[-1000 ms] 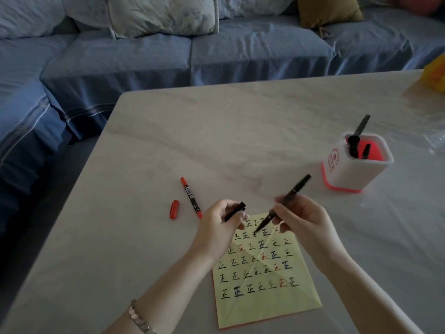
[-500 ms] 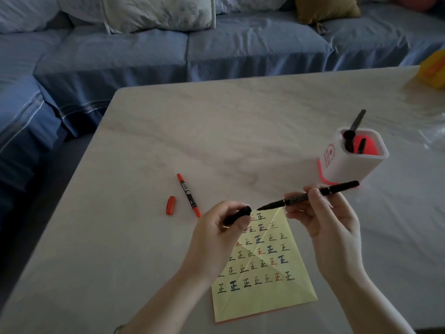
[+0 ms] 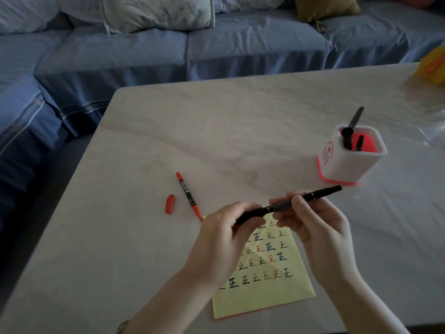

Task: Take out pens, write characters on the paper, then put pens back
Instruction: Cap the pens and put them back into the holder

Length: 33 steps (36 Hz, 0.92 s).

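Note:
I hold a black pen [image 3: 310, 195] level above the yellow paper [image 3: 265, 280], which is covered with rows of written characters. My right hand [image 3: 315, 227] pinches the pen's barrel. My left hand [image 3: 224, 237] grips the black cap, which now sits on the pen's left end. A red pen [image 3: 188, 195] lies uncapped on the table to the left of the paper, with its red cap [image 3: 170, 203] beside it. The white and red pen holder [image 3: 346, 162] stands at the right with three black pens in it.
The pale marble table [image 3: 216, 131] ends at a blue sofa with cushions [image 3: 156, 10]. A yellow object [image 3: 433, 66] sits at the table's far right corner, with clear plastic [image 3: 433, 133] near it.
The right hand turned the black pen from slanted to level and brought its tip to the cap in my left hand. Cap and pen are now joined.

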Available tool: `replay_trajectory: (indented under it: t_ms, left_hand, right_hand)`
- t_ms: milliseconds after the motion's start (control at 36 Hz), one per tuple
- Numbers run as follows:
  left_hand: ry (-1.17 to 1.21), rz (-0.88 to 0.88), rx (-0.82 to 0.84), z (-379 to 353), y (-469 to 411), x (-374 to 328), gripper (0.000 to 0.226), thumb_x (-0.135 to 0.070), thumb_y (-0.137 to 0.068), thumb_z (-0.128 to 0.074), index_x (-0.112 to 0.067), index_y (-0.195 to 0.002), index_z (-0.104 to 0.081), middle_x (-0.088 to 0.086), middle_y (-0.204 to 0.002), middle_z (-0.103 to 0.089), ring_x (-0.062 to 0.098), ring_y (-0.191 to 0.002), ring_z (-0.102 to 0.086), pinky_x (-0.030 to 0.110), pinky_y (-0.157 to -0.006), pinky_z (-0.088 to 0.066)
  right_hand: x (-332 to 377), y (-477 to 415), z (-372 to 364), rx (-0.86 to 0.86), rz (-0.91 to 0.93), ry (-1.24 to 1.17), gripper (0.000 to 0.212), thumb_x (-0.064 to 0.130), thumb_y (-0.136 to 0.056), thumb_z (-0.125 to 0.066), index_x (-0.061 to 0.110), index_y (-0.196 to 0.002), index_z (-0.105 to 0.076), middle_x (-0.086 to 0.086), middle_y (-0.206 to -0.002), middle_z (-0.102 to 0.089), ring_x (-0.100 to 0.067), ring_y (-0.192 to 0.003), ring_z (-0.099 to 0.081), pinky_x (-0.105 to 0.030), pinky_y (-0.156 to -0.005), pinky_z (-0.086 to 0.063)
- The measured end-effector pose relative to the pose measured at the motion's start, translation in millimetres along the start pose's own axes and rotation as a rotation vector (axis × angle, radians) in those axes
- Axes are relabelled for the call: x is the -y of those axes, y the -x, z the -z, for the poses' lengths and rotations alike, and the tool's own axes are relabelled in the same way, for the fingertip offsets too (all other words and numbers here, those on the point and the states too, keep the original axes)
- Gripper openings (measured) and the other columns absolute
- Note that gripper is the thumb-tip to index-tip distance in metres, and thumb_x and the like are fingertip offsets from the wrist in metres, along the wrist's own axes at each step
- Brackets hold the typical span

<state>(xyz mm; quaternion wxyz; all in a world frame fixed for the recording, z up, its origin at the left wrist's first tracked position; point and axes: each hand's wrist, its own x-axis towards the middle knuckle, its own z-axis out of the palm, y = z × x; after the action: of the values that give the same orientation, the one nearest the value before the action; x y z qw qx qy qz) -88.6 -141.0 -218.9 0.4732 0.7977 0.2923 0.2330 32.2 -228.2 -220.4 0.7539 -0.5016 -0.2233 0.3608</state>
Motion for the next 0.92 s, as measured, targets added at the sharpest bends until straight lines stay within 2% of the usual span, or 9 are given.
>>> replay_trajectory:
  t_ms: [167, 306, 389, 500, 611, 667, 722, 778, 917]
  left_hand:
    - [-0.080, -0.041, 0.046, 0, -1, -4, 0.012, -0.025, -0.091, -0.053, -0.021, -0.087, -0.064, -0.010, -0.065, -0.053, 0.003, -0.064, -0.050, 0.012, -0.057, -0.034]
    - [0.041, 0.030, 0.059, 2, -1, -12, 0.019, -0.020, -0.091, -0.053, -0.032, -0.079, -0.060, -0.011, -0.056, -0.048, 0.004, -0.049, -0.039, 0.013, -0.048, -0.029]
    - [0.146, 0.099, 0.088, 4, -2, -17, 0.019, -0.017, -0.091, -0.054, -0.027, -0.077, -0.062, -0.007, -0.052, -0.040, 0.008, -0.049, -0.033, 0.022, -0.048, -0.029]
    - [0.474, 0.347, 0.214, 7, -7, -17, 0.021, -0.014, -0.089, -0.056, -0.011, -0.069, -0.062, -0.008, -0.047, -0.033, 0.009, -0.044, -0.028, 0.019, -0.042, -0.028]
    - [0.822, 0.560, 0.331, 5, -10, -18, 0.020, -0.021, -0.078, -0.059, -0.010, -0.061, -0.059, -0.006, -0.049, -0.025, 0.007, -0.042, -0.021, 0.015, -0.038, -0.024]
    - [0.650, 0.484, 0.280, -1, -12, -16, 0.022, -0.018, -0.086, -0.059, -0.011, -0.065, -0.060, -0.006, -0.048, -0.030, 0.007, -0.042, -0.026, 0.017, -0.040, -0.027]
    - [0.222, 0.252, 0.164, -7, -15, -11, 0.021, -0.021, -0.091, -0.055, -0.017, -0.072, -0.063, -0.009, -0.048, -0.037, 0.006, -0.043, -0.031, 0.020, -0.044, -0.029]
    - [-0.026, 0.039, 0.093, -16, -17, -6, 0.017, -0.026, -0.092, -0.052, -0.019, -0.083, -0.065, -0.010, -0.050, -0.043, 0.007, -0.045, -0.036, 0.016, -0.046, -0.027]
    - [-0.189, -0.219, 0.047, -35, -24, 6, 0.019, -0.035, -0.096, -0.043, -0.027, -0.093, -0.060, -0.015, -0.072, -0.055, 0.001, -0.069, -0.049, 0.008, -0.061, -0.033]
  right_hand:
    - [1, -2, -1, 0.048, -0.030, -0.057, 0.033, 0.046, -0.055, -0.076, 0.018, -0.072, -0.069, -0.015, -0.077, -0.072, -0.014, -0.057, -0.063, -0.020, -0.053, -0.051]
    - [2, -2, -3, 0.086, -0.002, -0.053, 0.022, 0.038, -0.063, -0.070, 0.019, -0.072, -0.068, -0.014, -0.076, -0.072, -0.014, -0.056, -0.064, -0.019, -0.053, -0.050]
    - [3, -2, -4, 0.105, 0.017, -0.045, 0.023, 0.040, -0.063, -0.070, 0.018, -0.073, -0.068, -0.013, -0.076, -0.073, -0.014, -0.055, -0.064, -0.020, -0.052, -0.050]
    - [2, -4, -2, 0.143, 0.033, -0.012, 0.029, 0.045, -0.063, -0.074, 0.018, -0.073, -0.068, -0.011, -0.073, -0.072, -0.014, -0.053, -0.061, -0.021, -0.052, -0.049]
    - [3, -8, 2, 0.164, 0.039, 0.051, 0.034, 0.048, -0.064, -0.073, 0.016, -0.073, -0.066, -0.010, -0.071, -0.071, -0.015, -0.050, -0.058, -0.022, -0.051, -0.048]
    - [1, -12, 6, 0.153, 0.018, 0.060, 0.036, 0.049, -0.062, -0.074, 0.015, -0.073, -0.066, -0.011, -0.073, -0.072, -0.015, -0.052, -0.061, -0.021, -0.053, -0.050]
    - [-4, -14, 12, 0.108, -0.033, 0.015, 0.038, 0.049, -0.057, -0.078, 0.016, -0.073, -0.067, -0.014, -0.076, -0.072, -0.015, -0.056, -0.064, -0.021, -0.055, -0.051]
    - [-6, -15, 16, 0.048, -0.055, -0.011, 0.037, 0.048, -0.054, -0.079, 0.017, -0.071, -0.068, -0.015, -0.077, -0.072, -0.014, -0.057, -0.065, -0.021, -0.056, -0.052]
    - [1, -14, 20, -0.100, 0.005, 0.048, 0.011, 0.008, -0.081, -0.055, 0.005, -0.071, -0.060, -0.008, -0.065, -0.070, -0.012, -0.051, -0.059, -0.020, -0.051, -0.050]
